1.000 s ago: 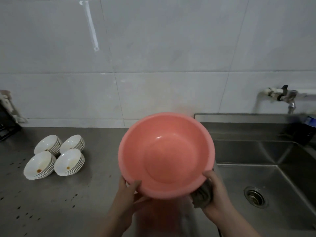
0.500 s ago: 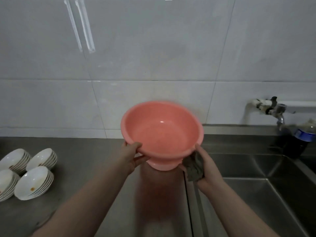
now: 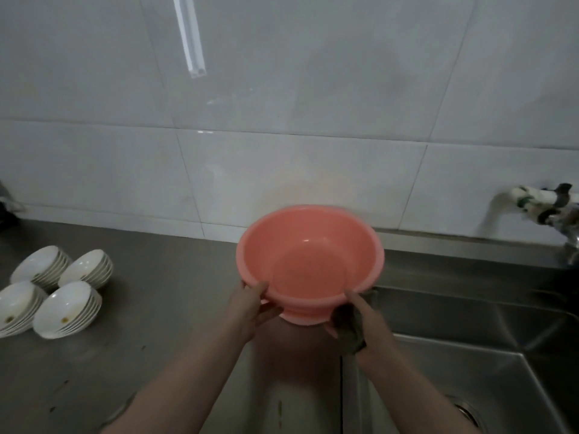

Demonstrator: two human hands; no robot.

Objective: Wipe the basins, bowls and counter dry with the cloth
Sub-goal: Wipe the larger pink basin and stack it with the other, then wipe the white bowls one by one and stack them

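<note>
Pink basin (image 3: 310,264) is now tipped back nearly upright above the sink (image 3: 470,355) edge, left hand (image 3: 250,308) gripping its rim, right hand (image 3: 360,321) pinching the cloth (image 3: 347,332) underneath, so the outside's getting dried.

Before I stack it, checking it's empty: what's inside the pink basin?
Nothing visible inside the pink basin: bare floor and walls. The near inner wall, below the rim, is hidden from view.

One pink basin (image 3: 310,261) at centre frame. Four stacks of white bowls (image 3: 59,289) at the left; bowls per stack cannot be counted. One cloth (image 3: 349,332), two hands, one tap (image 3: 551,211) at right.
</note>
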